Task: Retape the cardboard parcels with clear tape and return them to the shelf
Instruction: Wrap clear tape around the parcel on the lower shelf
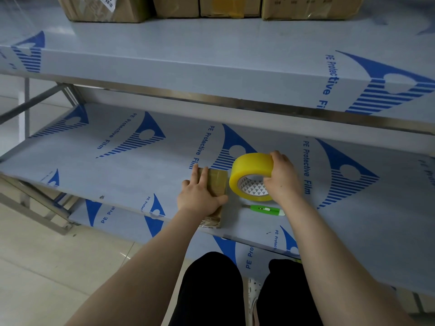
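Before us, a green box cutter (267, 210) lying flat; beneath us, pale floor tiles (58, 262), a spotted white shoe (254, 288).

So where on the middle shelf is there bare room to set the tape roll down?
Bare: the wide stretch of middle shelf left of the parcel, and the stretch right of the right hand. Crowded: the front middle, where parcel, tape roll and green cutter sit close together.
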